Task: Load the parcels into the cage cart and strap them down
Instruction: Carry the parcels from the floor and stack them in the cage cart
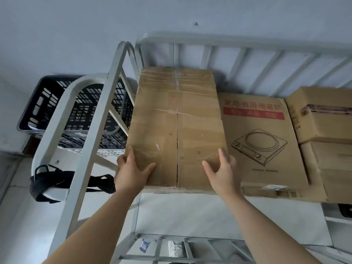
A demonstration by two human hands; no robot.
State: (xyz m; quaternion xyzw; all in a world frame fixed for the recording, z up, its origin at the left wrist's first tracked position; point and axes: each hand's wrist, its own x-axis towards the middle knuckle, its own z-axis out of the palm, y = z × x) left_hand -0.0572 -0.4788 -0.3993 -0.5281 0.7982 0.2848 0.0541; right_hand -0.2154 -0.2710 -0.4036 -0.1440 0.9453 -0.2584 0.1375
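A long plain cardboard parcel (177, 119), taped along its top seam, lies inside the grey cage cart (122, 60) against its left rail. My left hand (131, 171) grips the parcel's near left corner, thumb on top. My right hand (222, 169) lies on the near right part of the top, fingers over the right edge. To the right sits a flat box printed with a cooktop drawing (259, 141). Two more cardboard boxes (323, 119) are stacked at the far right. A black strap (62, 181) hangs on the cart's curved left handle.
A black slotted plastic crate (76, 107) stands outside the cart on the left, behind the rails. The pale wall runs behind the cart's back rail (247, 42). Light floor and the cart's near frame (171, 250) show below the parcel.
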